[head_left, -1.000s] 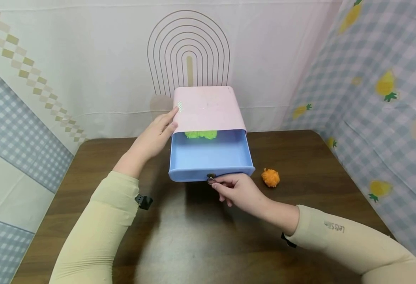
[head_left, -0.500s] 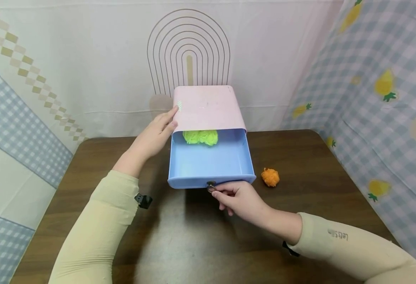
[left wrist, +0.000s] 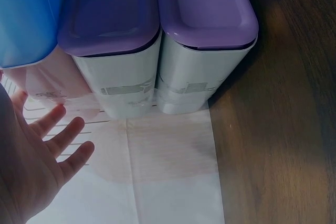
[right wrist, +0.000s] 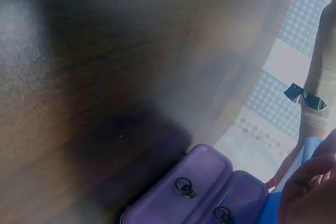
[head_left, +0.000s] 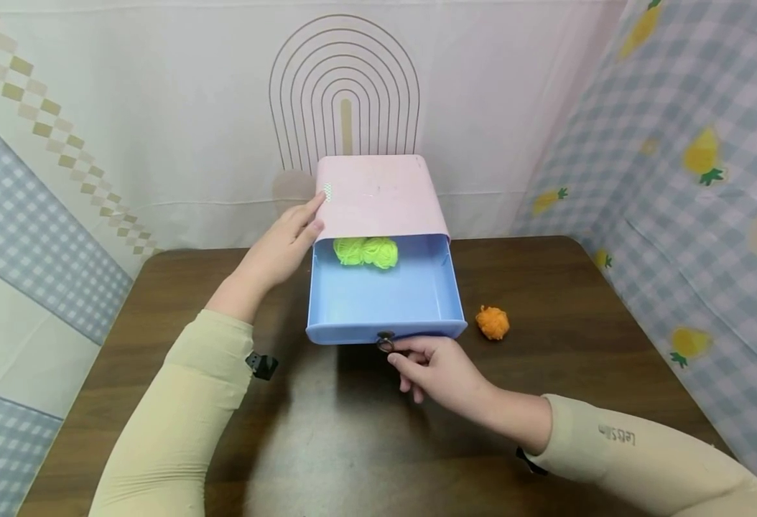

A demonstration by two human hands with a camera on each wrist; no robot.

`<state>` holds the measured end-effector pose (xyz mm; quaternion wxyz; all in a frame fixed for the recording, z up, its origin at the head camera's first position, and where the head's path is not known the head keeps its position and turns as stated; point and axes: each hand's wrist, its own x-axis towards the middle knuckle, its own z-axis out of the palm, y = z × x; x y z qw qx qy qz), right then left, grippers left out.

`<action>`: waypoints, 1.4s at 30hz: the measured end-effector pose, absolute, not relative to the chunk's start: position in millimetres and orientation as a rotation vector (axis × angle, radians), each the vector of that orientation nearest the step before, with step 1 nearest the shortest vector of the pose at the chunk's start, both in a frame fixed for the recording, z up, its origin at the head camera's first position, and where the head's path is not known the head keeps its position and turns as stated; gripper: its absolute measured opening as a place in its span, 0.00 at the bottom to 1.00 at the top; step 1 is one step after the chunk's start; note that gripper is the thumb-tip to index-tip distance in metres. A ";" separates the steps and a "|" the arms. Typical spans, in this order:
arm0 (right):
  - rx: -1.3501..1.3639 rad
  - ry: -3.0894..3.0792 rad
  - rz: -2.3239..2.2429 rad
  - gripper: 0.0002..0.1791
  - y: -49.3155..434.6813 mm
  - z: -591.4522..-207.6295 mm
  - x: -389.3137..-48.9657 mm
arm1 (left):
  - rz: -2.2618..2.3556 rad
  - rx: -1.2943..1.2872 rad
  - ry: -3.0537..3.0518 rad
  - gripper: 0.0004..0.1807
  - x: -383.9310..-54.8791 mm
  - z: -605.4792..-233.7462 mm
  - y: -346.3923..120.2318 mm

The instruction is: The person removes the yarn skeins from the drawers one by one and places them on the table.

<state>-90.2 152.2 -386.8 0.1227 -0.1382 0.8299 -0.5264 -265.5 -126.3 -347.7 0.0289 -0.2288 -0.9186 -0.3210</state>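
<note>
I'm seeing the blue plastic drawer (head_left: 342, 333) sitting further out at frame centre vs. 1 sec ago, so more of the neon-green yarn skein (head_left: 365, 252) is showing at its back. R hand (head_left: 443, 370) is pinching the dark metal ring pull's (head_left: 385, 346) edge, AFAICT; L hand (head_left: 275, 248), fingers spread & not gripping, is resting on the pink plastic box shell's (head_left: 378, 194) left side. Fuzzy orange yarn ball (head_left: 493, 323) is lying right of centre. I'm judging the pulling well along.
</note>
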 end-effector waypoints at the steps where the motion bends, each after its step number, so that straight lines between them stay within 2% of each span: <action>1: -0.392 2.423 -1.533 0.12 152.4 -387.2 -89.4 | -0.993 -0.707 -2.833 0.32 -265.5 -347.7 -126.2; 11: -0.461 2.519 -1.498 0.08 174.0 -383.1 -69.8 | -1.001 -0.704 -2.843 0.33 -266.9 -348.3 -125.5; 19: -0.519 2.626 -1.590 0.06 193.0 -345.6 -70.3 | -1.011 -0.691 -2.835 0.33 -269.2 -350.7 -129.5; 26: -0.654 2.782 -1.482 0.10 198.5 -309.2 -100.9 | -1.013 -0.687 -2.844 0.33 -270.0 -352.0 -130.5; 34: -0.817 3.014 -0.818 0.15 183.5 -295.7 -155.5 | -1.016 -0.685 -2.839 0.33 -269.9 -354.5 -129.9; 42: -0.843 3.036 -0.263 0.25 165.3 -292.7 -176.9 | -1.022 -0.692 -2.840 0.33 -269.8 -352.1 -127.3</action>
